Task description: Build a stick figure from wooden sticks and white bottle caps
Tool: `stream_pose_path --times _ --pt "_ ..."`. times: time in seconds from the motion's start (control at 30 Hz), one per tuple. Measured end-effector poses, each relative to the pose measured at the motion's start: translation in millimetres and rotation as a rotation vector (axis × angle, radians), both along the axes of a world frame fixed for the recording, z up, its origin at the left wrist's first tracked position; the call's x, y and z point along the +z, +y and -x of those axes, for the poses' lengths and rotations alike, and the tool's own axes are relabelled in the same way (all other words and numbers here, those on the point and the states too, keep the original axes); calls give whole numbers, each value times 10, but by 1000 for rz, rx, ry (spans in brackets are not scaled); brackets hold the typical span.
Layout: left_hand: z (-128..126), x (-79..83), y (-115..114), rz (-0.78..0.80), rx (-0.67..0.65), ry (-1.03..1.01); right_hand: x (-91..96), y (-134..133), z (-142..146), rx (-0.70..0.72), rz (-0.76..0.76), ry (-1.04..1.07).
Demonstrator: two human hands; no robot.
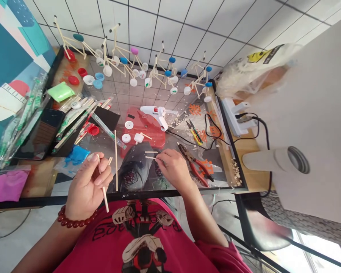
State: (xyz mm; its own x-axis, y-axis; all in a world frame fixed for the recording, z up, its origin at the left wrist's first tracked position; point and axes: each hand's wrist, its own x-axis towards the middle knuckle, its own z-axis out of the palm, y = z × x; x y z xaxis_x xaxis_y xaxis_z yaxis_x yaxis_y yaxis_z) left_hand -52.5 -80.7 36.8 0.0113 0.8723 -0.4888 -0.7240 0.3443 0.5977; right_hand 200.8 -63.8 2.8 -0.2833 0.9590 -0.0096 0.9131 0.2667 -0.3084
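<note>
My left hand (86,178) is closed around a slim wooden stick (105,201) that points down toward the table edge; a second stick end shows by its fingers. Beside it, a longer wooden stick (116,163) lies on the glossy table. My right hand (173,168) rests low over the tabletop, fingertips pinched at the end of a short stick (150,157). Just above that is another short stick (151,152). Past both hands, a red board (156,138) carries a white glue gun (155,112), white bottle caps (126,137) and a cap with short sticks attached (138,138).
Several stick figures with caps (165,74) line the tiled wall. Pliers (196,165) and cutters (194,131) lie at right, near a power strip (235,115) and cable. Wrapped chopsticks (79,113), a phone (41,132) and clay packets (10,185) fill the left.
</note>
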Motion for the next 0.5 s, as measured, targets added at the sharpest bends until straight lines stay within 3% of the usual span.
stream_pose_path --times 0.27,0.5 --pt "64 -58 3 -10 17 -34 14 28 22 -15 -51 -14" --pt "171 -38 66 -28 56 -39 36 91 78 -24 8 -18"
